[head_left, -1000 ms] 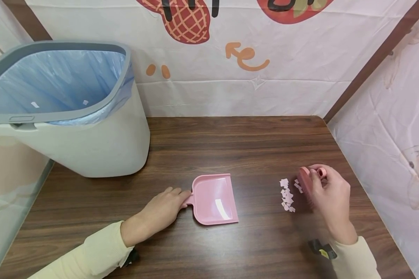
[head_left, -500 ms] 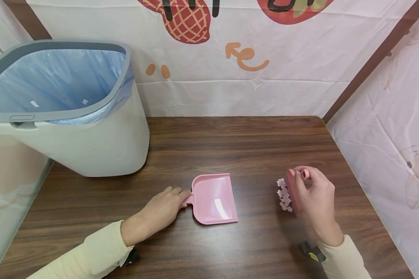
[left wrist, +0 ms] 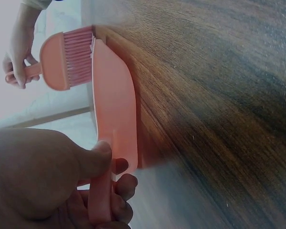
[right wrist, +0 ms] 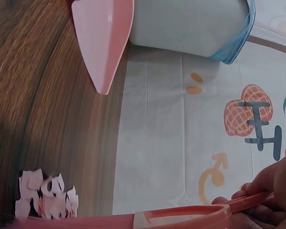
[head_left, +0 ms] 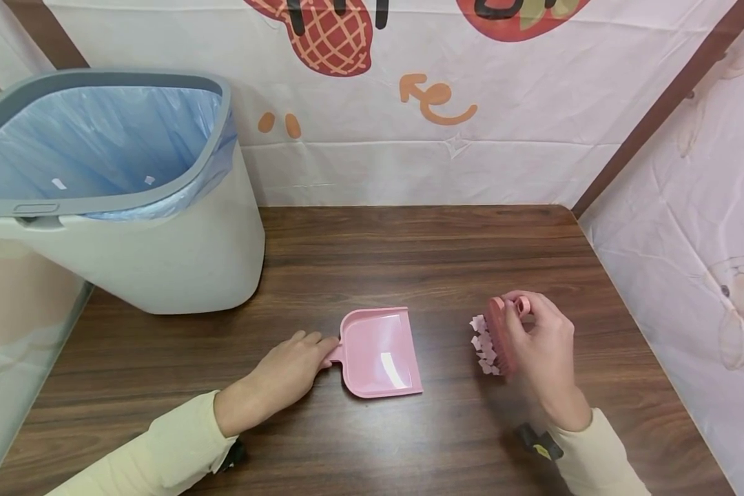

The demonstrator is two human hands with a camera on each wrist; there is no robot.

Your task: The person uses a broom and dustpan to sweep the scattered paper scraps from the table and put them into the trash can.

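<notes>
A pink dustpan lies flat on the brown wooden table, its wide lip facing right. My left hand grips its handle, thumb on top and fingers curled beneath. To the right, my right hand holds a pink hand brush by its handle, bristles down on the table. Against the left side of the bristles sits a small heap of pale pink paper scraps, also visible as torn bits in the right wrist view. A stretch of table separates the scraps from the dustpan's lip.
At the back left stands a pale grey trash bin lined with a blue bag; two small paper bits show inside. A white printed cloth hangs behind the table, and another along its right side.
My right hand has moved left with the brush, pushing the paper scraps along the table closer to the dustpan. The left hand and dustpan have stayed in place.
</notes>
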